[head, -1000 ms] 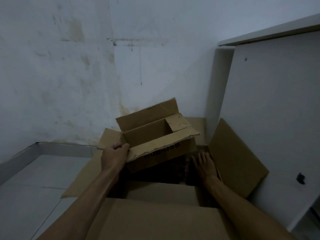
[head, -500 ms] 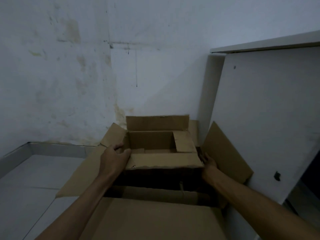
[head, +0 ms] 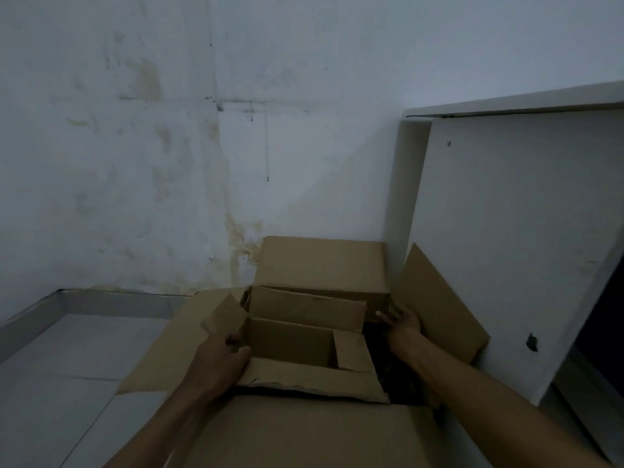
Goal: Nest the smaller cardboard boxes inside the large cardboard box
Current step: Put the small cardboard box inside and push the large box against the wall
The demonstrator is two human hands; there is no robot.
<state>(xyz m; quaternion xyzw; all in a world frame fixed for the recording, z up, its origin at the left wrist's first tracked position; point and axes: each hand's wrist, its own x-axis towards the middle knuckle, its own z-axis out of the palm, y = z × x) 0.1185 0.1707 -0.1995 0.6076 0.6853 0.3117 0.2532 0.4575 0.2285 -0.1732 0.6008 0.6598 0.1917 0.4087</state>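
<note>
Gripping the near-left corner of the small box (head: 304, 346), the left hand (head: 219, 363) has its thumb over the front flap. That box sits at the lower centre of the frame, inside the opening of the large box (head: 304, 434), its 4 flaps spread open. At centre right, the right hand (head: 403, 320) lies with fingers spread, touching the big box's far edge, holding nothing. A white cabinet (head: 513, 231) stands at the right, against the stained wall (head: 135, 146).
</note>
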